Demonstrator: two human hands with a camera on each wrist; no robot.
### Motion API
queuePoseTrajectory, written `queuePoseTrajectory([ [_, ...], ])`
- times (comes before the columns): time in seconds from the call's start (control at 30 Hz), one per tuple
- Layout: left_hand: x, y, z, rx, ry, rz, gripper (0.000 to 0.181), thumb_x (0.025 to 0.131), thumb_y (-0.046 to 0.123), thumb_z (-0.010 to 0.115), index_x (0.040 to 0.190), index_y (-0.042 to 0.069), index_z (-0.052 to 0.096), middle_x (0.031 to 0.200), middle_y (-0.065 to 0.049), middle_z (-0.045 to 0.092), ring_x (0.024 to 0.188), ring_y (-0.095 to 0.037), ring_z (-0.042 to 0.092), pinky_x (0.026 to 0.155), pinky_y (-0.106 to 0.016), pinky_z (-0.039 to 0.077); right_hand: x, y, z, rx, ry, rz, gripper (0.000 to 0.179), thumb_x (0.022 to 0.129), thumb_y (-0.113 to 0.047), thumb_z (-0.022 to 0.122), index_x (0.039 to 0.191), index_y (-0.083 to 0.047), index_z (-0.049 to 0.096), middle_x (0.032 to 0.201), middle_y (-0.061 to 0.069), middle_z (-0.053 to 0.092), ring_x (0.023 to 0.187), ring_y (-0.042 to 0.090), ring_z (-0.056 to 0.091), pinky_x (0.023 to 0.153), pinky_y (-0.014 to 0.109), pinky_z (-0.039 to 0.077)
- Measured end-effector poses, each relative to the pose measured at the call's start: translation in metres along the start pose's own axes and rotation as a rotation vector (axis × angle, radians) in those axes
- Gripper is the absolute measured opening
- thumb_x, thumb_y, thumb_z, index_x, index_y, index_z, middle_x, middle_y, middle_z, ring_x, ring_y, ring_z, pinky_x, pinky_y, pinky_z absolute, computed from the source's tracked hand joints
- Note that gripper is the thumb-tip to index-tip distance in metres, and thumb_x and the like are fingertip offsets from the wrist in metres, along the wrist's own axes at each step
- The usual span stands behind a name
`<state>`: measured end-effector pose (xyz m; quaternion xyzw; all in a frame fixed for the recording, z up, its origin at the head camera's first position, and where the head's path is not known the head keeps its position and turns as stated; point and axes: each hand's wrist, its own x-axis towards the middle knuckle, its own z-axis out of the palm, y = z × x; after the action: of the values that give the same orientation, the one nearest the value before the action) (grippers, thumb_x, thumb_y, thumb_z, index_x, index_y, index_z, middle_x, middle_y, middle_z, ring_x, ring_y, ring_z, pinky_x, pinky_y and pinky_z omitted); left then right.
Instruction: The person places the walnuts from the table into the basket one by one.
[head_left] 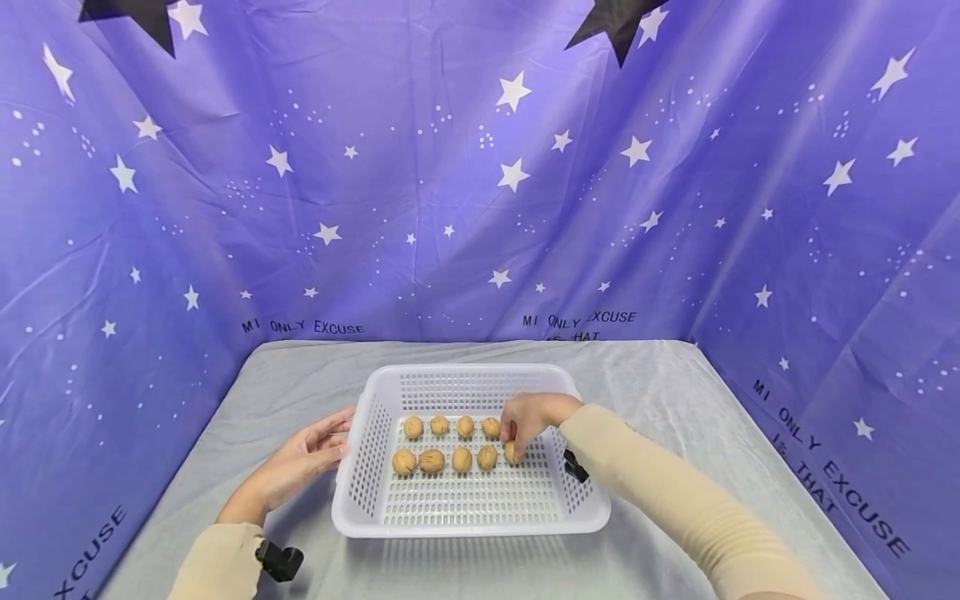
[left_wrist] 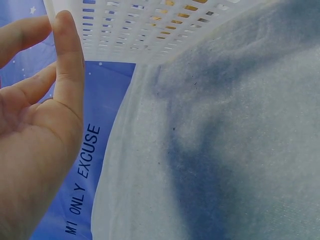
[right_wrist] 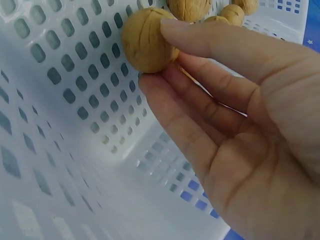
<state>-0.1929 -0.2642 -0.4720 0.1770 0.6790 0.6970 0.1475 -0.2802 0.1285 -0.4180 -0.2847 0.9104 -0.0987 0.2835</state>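
A white plastic basket with perforated walls stands on the table. Inside it, several walnuts lie in two rows on the floor. My right hand reaches into the basket's right half and pinches a walnut between thumb and fingers, at the right end of the front row. Other walnuts lie beyond it in the right wrist view. At the left side, my left hand touches the basket's outer rim with fairly straight fingers, its palm facing the basket.
A grey cloth covers the table beneath the basket. Purple star-printed curtains enclose the back and both sides. Each wrist carries a small black camera mount over a beige sleeve.
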Motion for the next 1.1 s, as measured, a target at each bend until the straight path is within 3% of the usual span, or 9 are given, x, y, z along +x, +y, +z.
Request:
queuePoseTrajectory([
  [0.23,-0.001,-0.001,0.000,0.000,0.004,-0.004,0.068,0.100,-0.003,0.054,0.155,-0.010,0.015,0.143,-0.028,0.040,0.113,-0.015,0.061,0.096,-0.033,0.053,-0.008,0.004,-0.013,0.055,0.023,-0.018,0.037,0.075,-0.012,0.086,0.110,-0.010,0.073,0.106,-0.001,0.070,0.099,0.015,0.062,0.092,0.037,0.053],
  [0.6,0.000,0.000,-0.001,-0.002,-0.002,0.003,0.068,0.100,-0.003,0.054,0.155,-0.011,0.015,0.142,-0.027,0.041,0.114,-0.016,0.061,0.096,-0.033,0.053,-0.030,0.013,-0.036,0.190,0.085,-0.151,0.031,0.083,-0.012,0.081,0.112,-0.008,0.071,0.114,0.004,0.069,0.110,0.026,0.065,0.091,0.032,0.054],
  [0.87,0.001,-0.001,-0.001,0.003,-0.003,0.005,0.066,0.100,-0.004,0.053,0.155,-0.009,0.017,0.143,-0.028,0.040,0.114,-0.017,0.061,0.095,-0.034,0.053,-0.052,0.030,-0.045,0.248,0.143,-0.228,0.036,0.084,-0.012,0.079,0.118,-0.004,0.069,0.114,0.006,0.069,0.109,0.028,0.065,0.094,0.034,0.053],
  [1.1,0.001,-0.001,0.000,0.008,-0.001,-0.001,0.066,0.101,-0.003,0.053,0.155,-0.009,0.017,0.144,-0.029,0.040,0.115,-0.019,0.061,0.095,-0.034,0.054,-0.077,0.052,-0.047,0.269,0.216,-0.217,0.038,0.085,-0.015,0.078,0.119,-0.003,0.068,0.114,0.003,0.069,0.108,0.028,0.065,0.094,0.036,0.053],
])
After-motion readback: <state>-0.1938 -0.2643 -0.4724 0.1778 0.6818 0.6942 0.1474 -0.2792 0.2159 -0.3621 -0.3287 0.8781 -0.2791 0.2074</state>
